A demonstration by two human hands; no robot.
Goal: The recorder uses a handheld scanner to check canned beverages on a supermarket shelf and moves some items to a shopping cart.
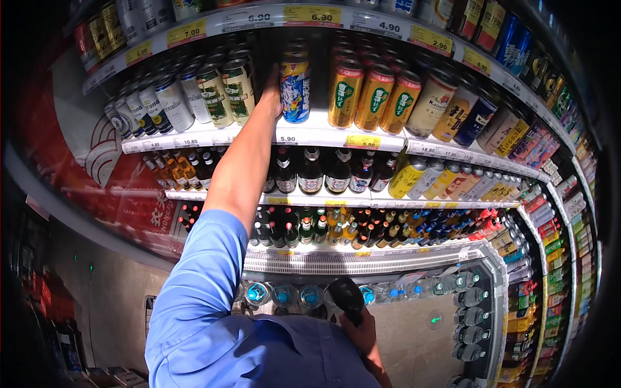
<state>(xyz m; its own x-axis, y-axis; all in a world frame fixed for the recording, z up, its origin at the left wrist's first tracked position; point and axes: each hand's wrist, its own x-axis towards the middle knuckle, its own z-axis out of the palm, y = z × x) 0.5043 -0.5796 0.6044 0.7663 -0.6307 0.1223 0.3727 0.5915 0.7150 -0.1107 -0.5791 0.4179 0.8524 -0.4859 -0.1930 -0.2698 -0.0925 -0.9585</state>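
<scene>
My left hand [274, 92] reaches onto the lit can shelf, just left of a blue patterned drink can [295, 92]. Its fingers are mostly hidden in the dark gap behind, so its grip does not show. Green-and-cream cans [237, 92] stand on the other side of this hand. Gold cans with red tops [345, 94] stand in rows to the right of the blue can. Low in front of my body, my right hand [359, 327] holds the handle of a black handheld device [345, 295], perhaps a scanner.
The can shelf's front edge [310, 140] carries price tags. Another can shelf [271, 17] runs above it. Below are shelves of glass bottles [310, 177] and a slotted grille [339, 264]. Large water bottles [258, 293] stand along the cooler's base; further drink shelves [550, 242] curve away at right.
</scene>
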